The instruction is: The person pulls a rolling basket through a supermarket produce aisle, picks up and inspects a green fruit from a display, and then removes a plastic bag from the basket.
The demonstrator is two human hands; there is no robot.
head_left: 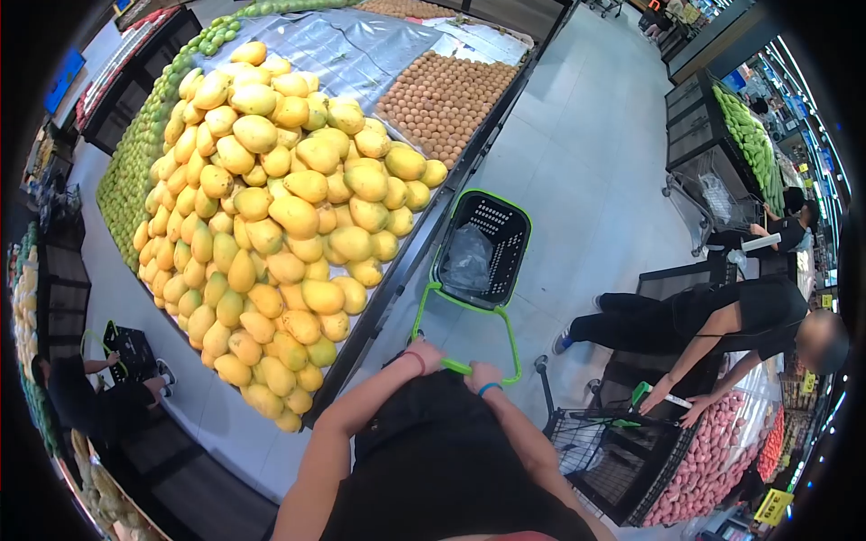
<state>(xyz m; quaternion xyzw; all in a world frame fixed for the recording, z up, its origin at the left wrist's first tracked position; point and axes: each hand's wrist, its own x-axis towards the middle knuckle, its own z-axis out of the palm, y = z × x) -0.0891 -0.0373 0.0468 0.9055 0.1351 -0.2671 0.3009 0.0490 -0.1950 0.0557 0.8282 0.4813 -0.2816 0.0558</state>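
My left hand and my right hand are closed on the green handle of a shopping basket, one on each side of the crossbar. A red band is on my left wrist, a blue one on my right. The black basket with its bright green rim stands on the floor ahead of me, joined to the handle by its green side arms. Inside it lies a crumpled clear plastic bag. Just left of the basket, a large heap of yellow mangoes fills the display stand.
Brown round fruits and small green fruits share the stand, whose dark edge runs beside me. At right, a person in black leans by a shopping cart and pink produce. Another person is at far left.
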